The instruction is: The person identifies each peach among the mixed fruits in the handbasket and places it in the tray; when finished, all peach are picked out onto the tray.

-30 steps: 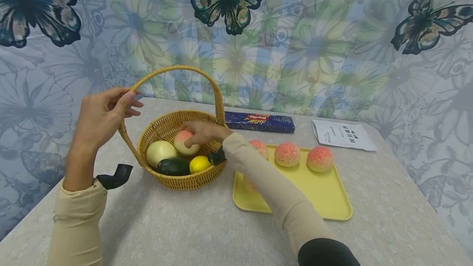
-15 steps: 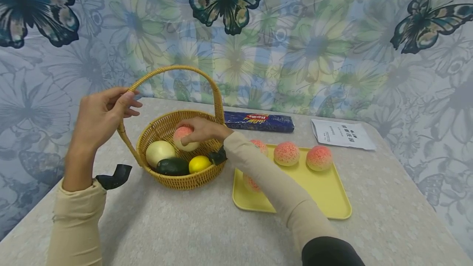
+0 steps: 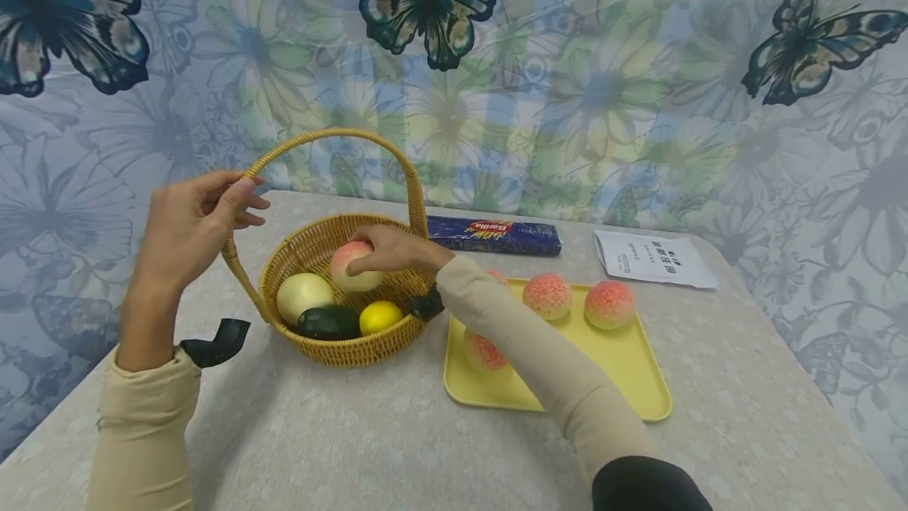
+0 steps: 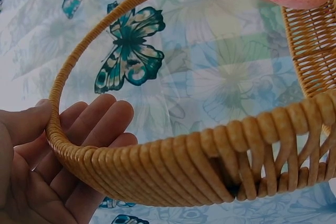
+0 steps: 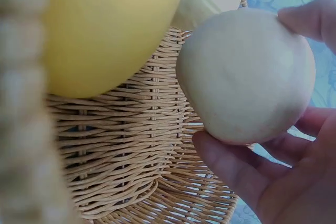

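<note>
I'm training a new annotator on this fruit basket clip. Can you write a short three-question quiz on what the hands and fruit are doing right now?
1. True or false: the left hand holds the basket handle.
2. What does the right hand grip? A) lemon B) peach C) pasta box
3. How many peaches lie in plain view on the yellow tray?

Key:
1. True; thumb and fingers wrap the handle.
2. B; the peach is held over the wicker basket.
3. Three in plain view; the right sleeve may hide more.
</note>
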`<state>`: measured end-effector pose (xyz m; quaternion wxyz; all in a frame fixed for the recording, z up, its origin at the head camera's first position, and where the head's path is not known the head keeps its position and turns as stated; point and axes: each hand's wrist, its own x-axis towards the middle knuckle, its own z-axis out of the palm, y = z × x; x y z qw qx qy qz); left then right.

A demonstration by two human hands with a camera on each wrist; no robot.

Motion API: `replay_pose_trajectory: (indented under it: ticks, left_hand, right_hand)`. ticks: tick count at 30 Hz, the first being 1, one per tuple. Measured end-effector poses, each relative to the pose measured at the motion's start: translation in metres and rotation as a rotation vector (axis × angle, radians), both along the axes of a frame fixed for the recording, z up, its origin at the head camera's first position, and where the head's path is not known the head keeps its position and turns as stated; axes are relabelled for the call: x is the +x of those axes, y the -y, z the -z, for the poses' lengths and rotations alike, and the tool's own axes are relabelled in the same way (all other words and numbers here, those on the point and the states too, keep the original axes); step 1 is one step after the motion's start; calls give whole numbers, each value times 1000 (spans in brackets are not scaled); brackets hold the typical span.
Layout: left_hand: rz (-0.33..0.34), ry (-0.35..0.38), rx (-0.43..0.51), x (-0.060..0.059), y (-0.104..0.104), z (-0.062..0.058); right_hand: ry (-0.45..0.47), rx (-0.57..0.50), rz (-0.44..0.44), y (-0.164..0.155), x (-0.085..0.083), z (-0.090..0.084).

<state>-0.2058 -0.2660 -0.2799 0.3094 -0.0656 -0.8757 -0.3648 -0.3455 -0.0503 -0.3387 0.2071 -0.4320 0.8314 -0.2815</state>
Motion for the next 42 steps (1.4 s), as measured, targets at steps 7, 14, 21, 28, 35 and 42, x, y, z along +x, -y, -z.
replay_pose_trajectory:
  ticks: [7,14,21,28,35,42]
  left_hand:
    - [-8,0,6,1,2,2]
    - [-12,-1,7,2,1,3]
    - [-8,1,5,3,0,4]
    - [6,-1,7,-2,-1,3]
    - [10,0,7,-7,0,4]
    - [6,-1,3,-10,3,3]
  right_hand:
    - [32,-62,3,-8,3,0]
    - [-54,-67,-57,-20,4,0]
    - [-91,-100,-73,-30,5,4]
    - [-147,-124,-43,-43,8,8]
    - [-125,-166,11,-56,13,11]
    - [-72,-213,70,-62,16,14]
